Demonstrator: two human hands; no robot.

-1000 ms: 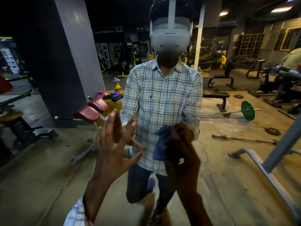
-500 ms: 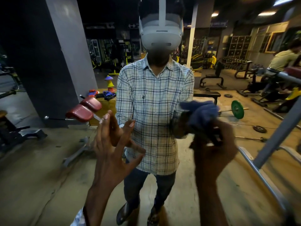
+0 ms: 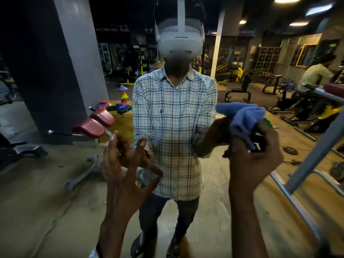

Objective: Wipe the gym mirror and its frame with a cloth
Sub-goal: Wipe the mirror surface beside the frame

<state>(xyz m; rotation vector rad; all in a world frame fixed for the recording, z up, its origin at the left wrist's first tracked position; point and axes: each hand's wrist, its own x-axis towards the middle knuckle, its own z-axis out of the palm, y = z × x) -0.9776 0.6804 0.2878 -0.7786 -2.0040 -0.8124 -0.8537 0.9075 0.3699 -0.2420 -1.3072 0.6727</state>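
Observation:
I stand close to the gym mirror [image 3: 55, 183], which fills the view and reflects me in a checked shirt. My left hand [image 3: 122, 175] rests on the glass with its fingers spread and straight, and its reflection meets it fingertip to fingertip. My right hand [image 3: 251, 161] grips a bunched blue cloth [image 3: 243, 116] and holds it against the glass at chest height, right of centre. The mirror's frame is not in sight.
The glass reflects a grey pillar [image 3: 74, 71], a machine with red pads [image 3: 95, 121], benches, weight plates on the floor and a seated person [image 3: 314, 75] at far right. A slanted grey metal bar [image 3: 316, 155] crosses the right side.
My right hand has carried the blue cloth up and to the right across the glass. My left hand has stayed spread at the same spot on the mirror.

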